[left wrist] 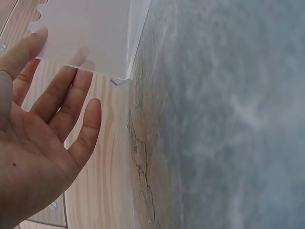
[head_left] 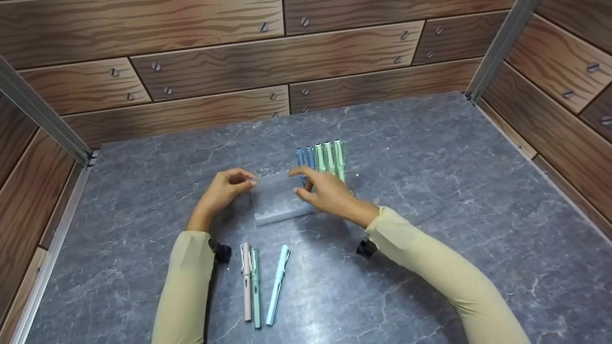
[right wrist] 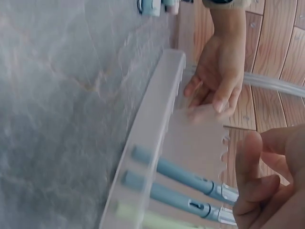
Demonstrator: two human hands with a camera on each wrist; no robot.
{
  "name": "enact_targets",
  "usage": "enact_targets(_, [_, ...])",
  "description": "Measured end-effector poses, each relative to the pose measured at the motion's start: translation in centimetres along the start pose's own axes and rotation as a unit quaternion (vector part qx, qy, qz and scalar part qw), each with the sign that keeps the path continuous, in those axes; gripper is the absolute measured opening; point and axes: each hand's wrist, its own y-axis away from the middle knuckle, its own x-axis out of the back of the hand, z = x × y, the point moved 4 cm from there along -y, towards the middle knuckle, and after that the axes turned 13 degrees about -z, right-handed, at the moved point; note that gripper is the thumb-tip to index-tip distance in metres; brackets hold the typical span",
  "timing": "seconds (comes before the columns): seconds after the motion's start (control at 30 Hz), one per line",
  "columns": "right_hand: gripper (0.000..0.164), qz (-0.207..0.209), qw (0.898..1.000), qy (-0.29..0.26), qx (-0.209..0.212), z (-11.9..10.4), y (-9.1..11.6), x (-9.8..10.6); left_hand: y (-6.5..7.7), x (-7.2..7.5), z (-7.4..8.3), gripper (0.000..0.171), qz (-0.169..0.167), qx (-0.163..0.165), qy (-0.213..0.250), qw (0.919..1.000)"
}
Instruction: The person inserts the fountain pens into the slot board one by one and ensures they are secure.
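Observation:
A translucent plastic pen stand with a notched rack and a front trough sits mid-table. My left hand pinches its left side, thumb on one face and fingers behind the clear panel. Over the stand's right part is my right hand, thumb and index finger apart with nothing between them. Two blue pens and several light green pens stand in a row at the right end. In the right wrist view my right fingers are close beside the blue pens' caps.
Three pens lie on the table nearer me: a greyish-pink one, a teal one and a light blue one. Wood-patterned walls enclose the grey marbled table at the back and sides.

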Motion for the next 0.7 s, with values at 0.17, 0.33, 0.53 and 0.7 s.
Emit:
enact_targets(0.17, [0.037, -0.054, 0.998, -0.015, 0.01, -0.3, 0.5, -1.0, -1.2, 0.4, -2.2, 0.026, 0.0, -0.002, 0.008, 1.0])
enact_targets(0.33, [0.035, -0.11, 0.993, -0.041, 0.022, -0.4, 0.9, -1.8, -1.6, 0.4, -3.1, 0.027, 0.003, -0.005, 0.005, 1.0])
enact_targets(0.53, [0.035, -0.15, 0.988, -0.009, 0.02, -0.1, 1.2, -2.9, -1.4, 0.4, -3.1, 0.025, 0.009, -0.007, 0.001, 0.9999])
enact_targets(0.7, [0.037, -0.179, 0.984, -0.014, 0.02, 0.2, 1.3, -3.7, -1.4, 0.4, -3.1, 0.023, 0.01, -0.007, -0.008, 0.9999])
